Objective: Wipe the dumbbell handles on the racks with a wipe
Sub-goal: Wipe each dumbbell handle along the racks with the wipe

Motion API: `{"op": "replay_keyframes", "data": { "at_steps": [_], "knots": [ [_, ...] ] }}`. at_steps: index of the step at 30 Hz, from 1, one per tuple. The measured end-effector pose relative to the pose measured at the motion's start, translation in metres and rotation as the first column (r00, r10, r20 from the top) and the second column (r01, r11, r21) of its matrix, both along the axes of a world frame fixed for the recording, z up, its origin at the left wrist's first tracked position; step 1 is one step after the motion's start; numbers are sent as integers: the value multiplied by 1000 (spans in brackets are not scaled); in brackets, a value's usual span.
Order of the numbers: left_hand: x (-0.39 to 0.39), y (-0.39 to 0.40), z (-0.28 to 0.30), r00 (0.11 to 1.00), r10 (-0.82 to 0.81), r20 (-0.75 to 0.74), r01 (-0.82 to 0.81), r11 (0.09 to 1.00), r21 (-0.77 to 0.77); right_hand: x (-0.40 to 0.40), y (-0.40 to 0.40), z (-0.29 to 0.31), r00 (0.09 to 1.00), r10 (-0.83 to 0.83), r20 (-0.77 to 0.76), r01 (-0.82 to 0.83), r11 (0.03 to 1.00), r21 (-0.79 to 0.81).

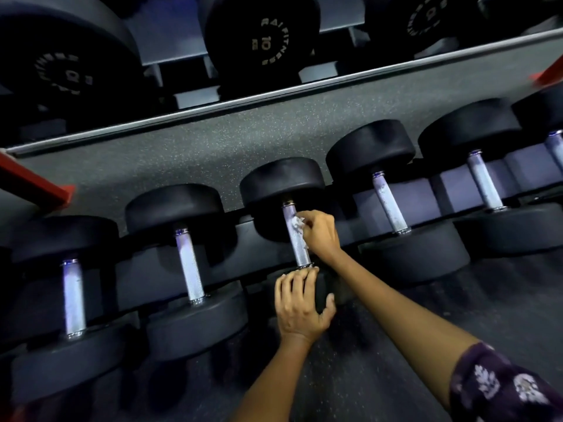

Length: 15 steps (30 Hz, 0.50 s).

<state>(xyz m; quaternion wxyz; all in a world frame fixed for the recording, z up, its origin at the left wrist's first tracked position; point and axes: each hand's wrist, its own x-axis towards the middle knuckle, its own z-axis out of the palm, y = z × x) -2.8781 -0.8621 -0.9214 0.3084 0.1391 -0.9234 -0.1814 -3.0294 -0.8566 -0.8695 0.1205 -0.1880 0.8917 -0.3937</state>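
A row of black dumbbells with knurled silver handles lies on the lower rack. My right hand [318, 233] holds a small crumpled white wipe [298, 223] against the upper right side of the middle dumbbell's handle [295, 239]. My left hand [301, 303] grips the near black head [323, 292] of that same dumbbell, fingers curled over its top edge by the handle's lower collar. The neighbouring handle on the left [189, 266] and the one on the right [390, 205] lie bare.
An upper rack shelf [274, 86] crosses above, carrying bigger black dumbbells, one marked 10 [265, 41]. Red frame pieces [36, 184] stick out at the left and far right. Speckled dark flooring [380, 376] lies below the rack.
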Motion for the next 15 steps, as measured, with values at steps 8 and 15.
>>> {"op": "replay_keyframes", "data": {
  "at_steps": [8,15],
  "knots": [
    [2,-1,-3,1000,6,-2,-6,1000,-9,7,-15,5,995,86,-57,-72,974,213],
    [3,-3,2,999,10,50,-10,1000,-7,5,36,21,977,169,130,-195,957,217]
  ]
}}
